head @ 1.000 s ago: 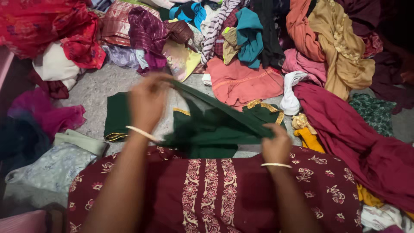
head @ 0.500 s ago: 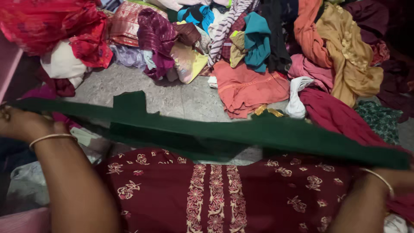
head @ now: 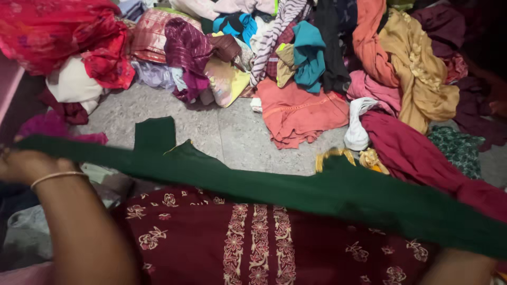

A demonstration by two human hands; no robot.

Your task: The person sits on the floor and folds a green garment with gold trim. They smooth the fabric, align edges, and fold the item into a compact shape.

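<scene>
Green cloth stretched wide, left hand fingers gripping its end, right hand hidden beneath.

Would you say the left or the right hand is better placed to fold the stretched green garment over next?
Probably the left: the left hand grips the green garment in plain sight, while the right hand is hidden beneath the cloth.

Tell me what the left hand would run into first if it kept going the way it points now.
The left hand, gripping the stretched dark green cloth, points out to the left. Dark crumpled fabric lies there at the frame edge, probably first, though depth is unclear.
</scene>
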